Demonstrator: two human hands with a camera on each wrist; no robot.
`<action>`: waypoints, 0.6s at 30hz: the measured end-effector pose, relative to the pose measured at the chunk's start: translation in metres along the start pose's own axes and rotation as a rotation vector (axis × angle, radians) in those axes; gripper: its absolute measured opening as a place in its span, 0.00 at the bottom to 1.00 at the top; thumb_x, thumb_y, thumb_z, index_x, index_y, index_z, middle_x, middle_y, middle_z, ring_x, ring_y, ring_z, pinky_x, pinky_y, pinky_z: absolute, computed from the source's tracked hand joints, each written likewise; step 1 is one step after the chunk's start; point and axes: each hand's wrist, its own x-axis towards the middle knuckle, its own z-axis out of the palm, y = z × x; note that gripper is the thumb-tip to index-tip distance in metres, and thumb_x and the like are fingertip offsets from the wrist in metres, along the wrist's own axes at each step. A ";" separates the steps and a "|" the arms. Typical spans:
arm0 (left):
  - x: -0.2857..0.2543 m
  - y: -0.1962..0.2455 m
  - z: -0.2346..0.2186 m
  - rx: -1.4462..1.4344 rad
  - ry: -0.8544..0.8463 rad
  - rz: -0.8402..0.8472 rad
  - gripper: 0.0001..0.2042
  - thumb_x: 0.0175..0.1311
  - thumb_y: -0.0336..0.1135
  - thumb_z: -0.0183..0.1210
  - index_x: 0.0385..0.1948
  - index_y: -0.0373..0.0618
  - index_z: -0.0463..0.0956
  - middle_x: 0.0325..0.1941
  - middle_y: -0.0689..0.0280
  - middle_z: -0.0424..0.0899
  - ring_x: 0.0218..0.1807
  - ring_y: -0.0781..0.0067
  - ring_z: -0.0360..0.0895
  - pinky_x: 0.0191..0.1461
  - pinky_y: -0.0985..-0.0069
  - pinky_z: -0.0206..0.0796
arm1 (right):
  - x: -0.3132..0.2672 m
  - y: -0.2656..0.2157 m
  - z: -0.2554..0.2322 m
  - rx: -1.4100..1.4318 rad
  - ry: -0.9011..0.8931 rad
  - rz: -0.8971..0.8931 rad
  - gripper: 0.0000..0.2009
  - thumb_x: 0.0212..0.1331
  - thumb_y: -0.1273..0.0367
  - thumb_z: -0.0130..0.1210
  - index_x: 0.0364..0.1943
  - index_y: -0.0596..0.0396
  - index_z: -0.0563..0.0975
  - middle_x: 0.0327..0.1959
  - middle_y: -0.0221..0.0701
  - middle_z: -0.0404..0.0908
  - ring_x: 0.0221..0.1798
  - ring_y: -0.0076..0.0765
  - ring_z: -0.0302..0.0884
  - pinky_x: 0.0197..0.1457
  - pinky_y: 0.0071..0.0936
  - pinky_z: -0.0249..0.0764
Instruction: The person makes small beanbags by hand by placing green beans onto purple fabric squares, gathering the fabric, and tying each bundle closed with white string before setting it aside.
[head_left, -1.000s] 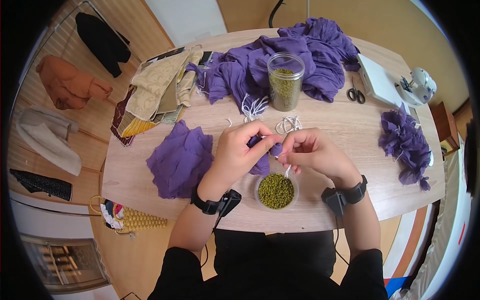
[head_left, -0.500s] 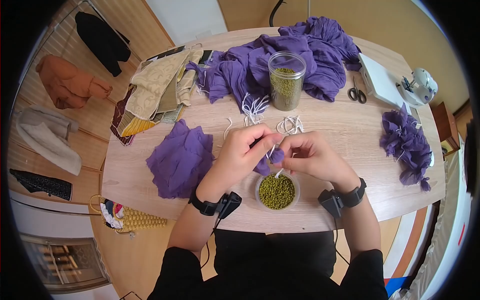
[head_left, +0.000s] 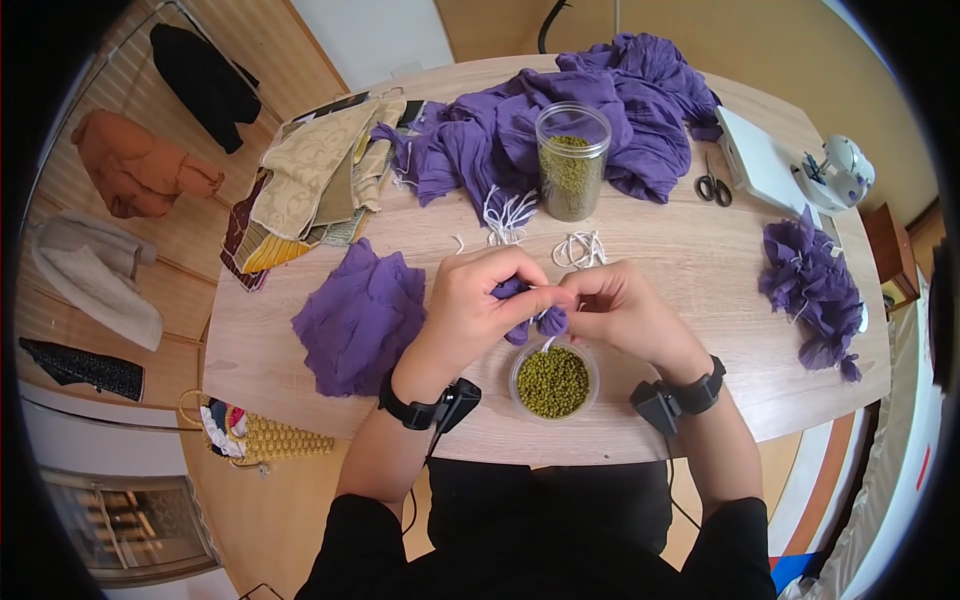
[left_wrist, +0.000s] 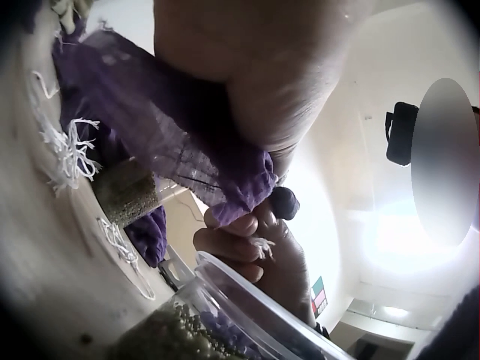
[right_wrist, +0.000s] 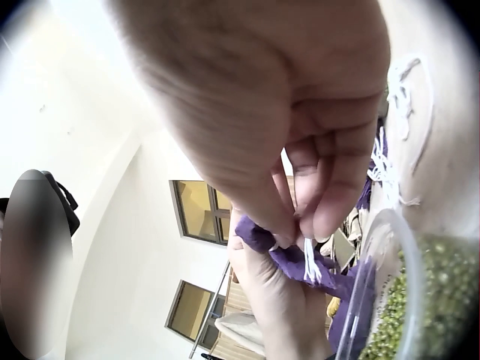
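Note:
A strip of purple cloth (left_wrist: 180,142) is gripped in my left hand (head_left: 485,300), with a small rounded knob of it (head_left: 552,322) standing out by the thumb. White string (right_wrist: 311,260) lies against this cloth, and its end hangs toward the tub in the head view. My right hand (head_left: 635,315) pinches the string at the knob, thumb against fingers. Both hands' fingertips meet there and partly hide the string's loop. Just below them stands a small clear tub (head_left: 514,385) full of green beans (head_left: 552,382).
Behind the hands stand a tall clear jar (head_left: 572,208) of green beans and a heap of purple cloth (head_left: 480,130). Purple squares (head_left: 360,320) lie left, a gathered purple piece (head_left: 810,290) right. White strings (head_left: 580,250), scissors (head_left: 712,188) and a sewing machine (head_left: 845,170) lie farther back.
My right fingertips have shifted slightly left, close against the left thumb. The white string moves around the knob, its end swinging left over the tub. The knob now points downward.

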 end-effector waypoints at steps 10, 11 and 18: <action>0.018 0.014 -0.016 0.242 -0.166 0.191 0.13 0.60 0.38 0.76 0.24 0.44 0.81 0.21 0.65 0.82 0.21 0.69 0.79 0.25 0.73 0.66 | 0.002 0.003 0.010 -0.051 -0.048 -0.083 0.08 0.64 0.81 0.63 0.45 0.62 0.86 0.32 0.22 0.85 0.33 0.14 0.80 0.39 0.18 0.79; 0.021 0.015 -0.016 0.245 -0.170 0.192 0.13 0.60 0.38 0.76 0.24 0.44 0.81 0.21 0.65 0.82 0.21 0.69 0.79 0.25 0.73 0.66 | 0.002 0.002 0.011 -0.052 -0.056 -0.082 0.07 0.64 0.81 0.63 0.43 0.63 0.86 0.32 0.22 0.85 0.33 0.14 0.80 0.38 0.18 0.78; 0.021 0.012 -0.010 0.321 -0.135 0.254 0.09 0.58 0.31 0.76 0.26 0.42 0.83 0.25 0.66 0.83 0.24 0.69 0.78 0.28 0.73 0.66 | 0.004 0.008 0.002 0.083 0.069 -0.052 0.03 0.67 0.78 0.63 0.40 0.61 0.85 0.33 0.25 0.86 0.33 0.15 0.82 0.38 0.17 0.80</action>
